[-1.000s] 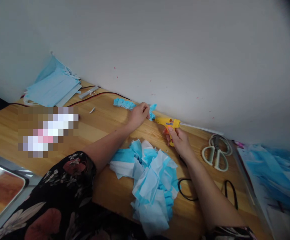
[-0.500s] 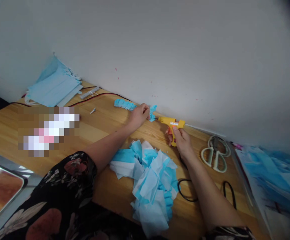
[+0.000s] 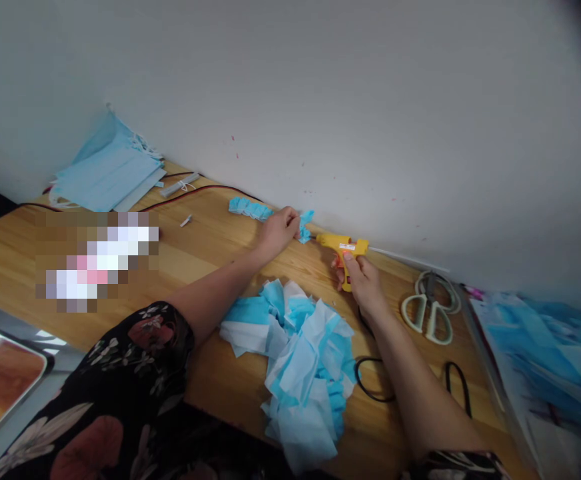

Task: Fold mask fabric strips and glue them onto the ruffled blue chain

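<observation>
My left hand (image 3: 279, 231) is closed in a pinch on a gathered blue ruffle strip (image 3: 250, 209) that lies along the wall at the back of the wooden table (image 3: 210, 253). The strip's right end (image 3: 305, 225) sticks out past my fingers. My right hand (image 3: 363, 280) is wrapped round the grip of a yellow glue gun (image 3: 341, 245). Its nozzle points left at that end of the strip. A clear glue stick juts from the gun's back toward the right.
A heap of blue and white cut fabric pieces (image 3: 300, 360) lies between my forearms. Scissors with pale handles (image 3: 431, 307) rest right of the gun, a black cord (image 3: 370, 380) loops near my right arm. Blue face masks (image 3: 105, 175) are stacked far left, more blue material (image 3: 550, 347) at right.
The glue gun and my right hand drew back a little to the right from the strip's end, then edged slightly left again. My left hand kept its pinch in place.
</observation>
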`<state>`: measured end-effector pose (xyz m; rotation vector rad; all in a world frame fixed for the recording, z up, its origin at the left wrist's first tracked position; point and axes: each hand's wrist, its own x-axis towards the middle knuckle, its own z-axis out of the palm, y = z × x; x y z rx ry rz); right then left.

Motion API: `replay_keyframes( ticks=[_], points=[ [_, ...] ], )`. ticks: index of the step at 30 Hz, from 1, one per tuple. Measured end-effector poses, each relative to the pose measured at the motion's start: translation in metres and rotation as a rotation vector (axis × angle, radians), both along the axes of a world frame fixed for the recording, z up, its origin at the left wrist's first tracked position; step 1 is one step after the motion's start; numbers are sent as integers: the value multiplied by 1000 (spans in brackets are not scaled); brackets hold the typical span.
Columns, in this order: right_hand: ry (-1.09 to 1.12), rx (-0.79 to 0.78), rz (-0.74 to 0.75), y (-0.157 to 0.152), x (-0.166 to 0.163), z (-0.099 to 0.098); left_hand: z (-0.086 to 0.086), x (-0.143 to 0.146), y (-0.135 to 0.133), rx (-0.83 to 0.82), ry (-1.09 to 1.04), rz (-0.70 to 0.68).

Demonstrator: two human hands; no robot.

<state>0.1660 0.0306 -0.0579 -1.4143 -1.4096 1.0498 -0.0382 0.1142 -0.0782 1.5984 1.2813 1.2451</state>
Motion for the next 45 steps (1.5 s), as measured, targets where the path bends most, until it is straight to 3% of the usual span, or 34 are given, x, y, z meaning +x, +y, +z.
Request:
replay_keyframes(
  ticks=[31, 45],
  points=[
    [-71, 0, 68, -4, 1, -1, 5, -1, -2, -13, 15, 2],
    [-92, 25, 19, -2, 2, -2, 4, -1, -1, -19, 53, 7]
  ],
)
